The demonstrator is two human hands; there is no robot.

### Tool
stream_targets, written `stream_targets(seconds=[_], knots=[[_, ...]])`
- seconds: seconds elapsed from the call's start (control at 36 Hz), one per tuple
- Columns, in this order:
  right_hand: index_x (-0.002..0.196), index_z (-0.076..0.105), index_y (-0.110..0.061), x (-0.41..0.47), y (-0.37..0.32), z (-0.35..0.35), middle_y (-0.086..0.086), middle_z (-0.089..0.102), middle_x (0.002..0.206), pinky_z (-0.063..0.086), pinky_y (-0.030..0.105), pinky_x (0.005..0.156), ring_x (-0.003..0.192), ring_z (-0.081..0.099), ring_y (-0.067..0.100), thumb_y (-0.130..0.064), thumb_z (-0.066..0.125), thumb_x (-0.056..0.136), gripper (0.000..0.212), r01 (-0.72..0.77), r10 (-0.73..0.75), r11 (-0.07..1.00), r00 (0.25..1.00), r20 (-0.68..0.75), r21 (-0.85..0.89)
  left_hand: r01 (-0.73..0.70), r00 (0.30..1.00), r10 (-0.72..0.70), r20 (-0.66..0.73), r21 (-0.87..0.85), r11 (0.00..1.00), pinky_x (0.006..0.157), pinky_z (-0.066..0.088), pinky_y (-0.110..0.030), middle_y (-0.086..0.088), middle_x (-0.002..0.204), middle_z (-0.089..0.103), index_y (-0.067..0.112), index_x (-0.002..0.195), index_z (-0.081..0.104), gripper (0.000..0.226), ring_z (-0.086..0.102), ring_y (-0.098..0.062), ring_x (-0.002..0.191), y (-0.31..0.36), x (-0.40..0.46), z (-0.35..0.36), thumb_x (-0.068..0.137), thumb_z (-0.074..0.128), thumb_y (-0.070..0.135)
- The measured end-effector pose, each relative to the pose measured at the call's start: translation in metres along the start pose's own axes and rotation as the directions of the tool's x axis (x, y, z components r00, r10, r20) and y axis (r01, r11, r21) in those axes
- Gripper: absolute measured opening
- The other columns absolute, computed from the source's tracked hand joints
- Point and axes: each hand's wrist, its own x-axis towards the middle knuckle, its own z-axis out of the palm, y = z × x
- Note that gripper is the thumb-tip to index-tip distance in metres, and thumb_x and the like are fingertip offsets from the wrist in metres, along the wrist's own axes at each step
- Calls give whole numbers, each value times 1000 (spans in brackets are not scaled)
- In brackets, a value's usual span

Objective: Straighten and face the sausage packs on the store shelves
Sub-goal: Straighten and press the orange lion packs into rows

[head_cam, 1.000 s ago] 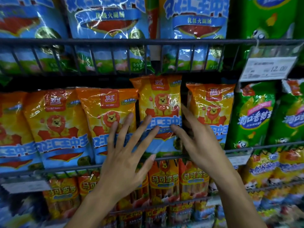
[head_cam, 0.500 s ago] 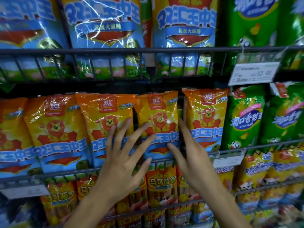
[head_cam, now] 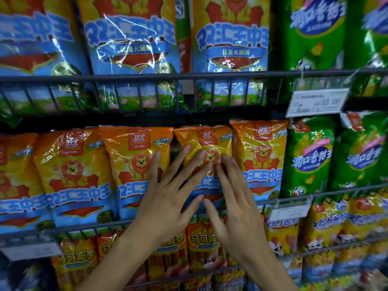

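- Sausage pack (head_cam: 206,143), orange and blue with a lion on its front, stands upright on the middle wire shelf (head_cam: 327,193), long axis vertical, printed face turned out toward the viewer, top edge just under the shelf above.
- Left hand (head_cam: 168,204) lies flat on the pack's lower left part, fingers straight and spread, tips reaching up toward the lion.
- Right hand (head_cam: 237,206) rests flat on the pack's right side, fingers straight and close together, tips beside the lion.
- Neighbouring orange packs (head_cam: 136,164) stand upright on either side, touching it, each with a red 双汇 logo at the top.
- Green packs (head_cam: 310,156) fill the right of the shelf.
- Price tag (head_cam: 317,101) on the upper rail reads 12.00.
- Lower shelf packs (head_cam: 201,238) read 马可波罗.
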Motion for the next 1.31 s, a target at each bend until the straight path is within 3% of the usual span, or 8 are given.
stream_targets(seconds=[0.42, 0.75, 1.03, 1.08, 1.14, 1.19, 1.25, 1.31], knots=[[161, 15, -6, 20, -2, 1, 5, 5, 172, 23, 48, 126, 159, 3, 24, -25, 58, 101, 77, 37, -38, 998, 999, 26, 48, 42, 995, -56, -84, -157, 987, 126, 6, -58, 1, 171, 15, 19, 160, 28, 66, 9, -24, 158, -3, -8, -3, 103, 59, 32], [159, 30, -17, -2, -33, 0, -9, 26, 166, 20, 24, 124, 154, 22, 11, -27, 66, 98, 72, 13, -6, 905, 1000, -18, 425, 288, 947, -300, -115, -115, 951, 126, 20, -48, -1, 168, 25, 16, 155, 39, 57, 16, -26, 157, -25, -70, -15, 103, 55, 30], [143, -27, -58, 6, -78, 26, -47, -24, 151, -5, -6, 104, 138, -18, -27, -57, 47, 99, 86, -197, 34, 895, 925, 379, 400, 292, 951, -294, -94, -36, 956, 124, 20, -59, -4, 167, 26, 16, 156, 39, 56, 16, -30, 157, -52, -99, -24, 105, 49, 34], [140, -30, -59, 10, -83, 26, -44, -17, 153, 5, -3, 108, 143, -1, -22, -61, 44, 98, 85, -241, 82, 909, 903, 421, 340, 273, 956, -270, -112, 12, 962, 125, 11, -62, -2, 167, 27, 19, 156, 39, 56, 16, -30, 157, -58, -100, -23, 105, 49, 37], [149, -25, -51, 15, -86, 28, -23, 29, 159, 41, 4, 94, 121, 51, -10, -62, 40, 97, 84, -283, 141, 916, 890, 434, 283, 266, 958, -259, -123, 45, 963, 124, 6, -64, 1, 168, 26, 22, 157, 38, 57, 16, -29, 157, -62, -102, -22, 104, 48, 41], [159, -14, -40, 21, -89, 32, 0, 67, 107, 42, 13, 52, 61, 52, -1, -59, 40, 98, 83, -297, 194, 930, 897, 397, 217, 244, 965, -238, -112, 43, 969, 124, 6, -64, 3, 169, 23, 25, 158, 35, 59, 14, -28, 158, -68, -105, -22, 104, 49, 42], [163, -1, -33, 25, -89, 39, -5, 53, 66, 38, 24, 44, 46, 44, 8, -53, 43, 100, 79, -291, 221, 941, 915, 338, 173, 215, 973, -212, -97, 26, 976, 125, 7, -62, 4, 169, 21, 27, 159, 34, 61, 12, -27, 158, -74, -106, -22, 103, 52, 42], [163, 13, -30, 26, -87, 46, -3, 56, 62, 45, 33, 46, 50, 54, 13, -50, 49, 101, 74, -283, 235, 944, 937, 259, 168, 189, 979, -187, -75, 17, 982, 125, 7, -61, 5, 170, 18, 27, 159, 32, 63, 11, -26, 158, -80, -108, -23, 102, 52, 43]])
